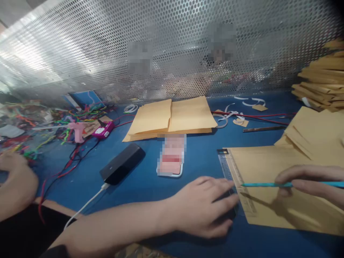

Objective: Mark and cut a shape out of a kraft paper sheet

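At the right, a clear ruler [238,168] lies along the left edge of a brown paper sheet [266,161]. My left hand [206,208] rests palm down on the blue table, fingers spread, its fingertips pressing on the ruler's edge. In my right hand [303,181] a slim turquoise pencil [263,185] is pinched nearly level, its tip over the ruler. Whether the tip touches the paper I cannot tell. The hand's shadow falls across the sheet.
A phone [172,157], a black power bank [122,163] with a white cable and brown envelopes [190,114] lie ahead. Left are a pink glue gun [77,130], tangled coloured cords and another person's arm [16,182]. Stacked brown paper [322,82] stands right; a perforated metal screen [172,32] rises behind.
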`<action>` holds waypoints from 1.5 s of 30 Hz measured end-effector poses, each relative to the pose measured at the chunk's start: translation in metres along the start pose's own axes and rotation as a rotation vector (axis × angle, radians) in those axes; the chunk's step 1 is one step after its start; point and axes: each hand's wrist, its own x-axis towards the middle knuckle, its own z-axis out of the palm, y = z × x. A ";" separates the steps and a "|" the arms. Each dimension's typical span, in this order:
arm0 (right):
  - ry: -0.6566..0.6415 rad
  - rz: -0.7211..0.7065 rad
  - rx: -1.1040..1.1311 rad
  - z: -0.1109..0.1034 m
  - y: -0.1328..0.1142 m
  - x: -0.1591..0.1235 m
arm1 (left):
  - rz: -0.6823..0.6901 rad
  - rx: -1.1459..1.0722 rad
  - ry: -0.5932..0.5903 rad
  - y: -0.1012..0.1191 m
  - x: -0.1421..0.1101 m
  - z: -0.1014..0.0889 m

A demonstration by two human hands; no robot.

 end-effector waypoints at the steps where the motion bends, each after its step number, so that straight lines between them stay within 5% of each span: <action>1: -0.001 -0.018 0.001 0.000 -0.001 0.000 | 0.039 -0.005 -0.011 0.001 0.001 0.001; 11: 0.058 -0.094 -0.099 0.004 -0.017 -0.001 | -0.094 -0.118 0.039 -0.005 0.011 0.006; 19: 0.100 -0.092 -0.108 0.002 -0.019 -0.007 | -0.030 -0.051 0.098 -0.007 0.038 0.014; 28: 0.210 -0.093 -0.102 0.008 -0.012 -0.002 | -0.103 -0.112 0.044 -0.011 0.032 0.011; 37: 0.157 -0.069 -0.095 0.007 -0.005 0.000 | -0.204 -0.153 -0.013 -0.012 0.032 0.014; 45: 0.160 0.053 0.340 0.018 -0.003 0.007 | -0.222 -0.153 -0.076 -0.012 0.034 0.014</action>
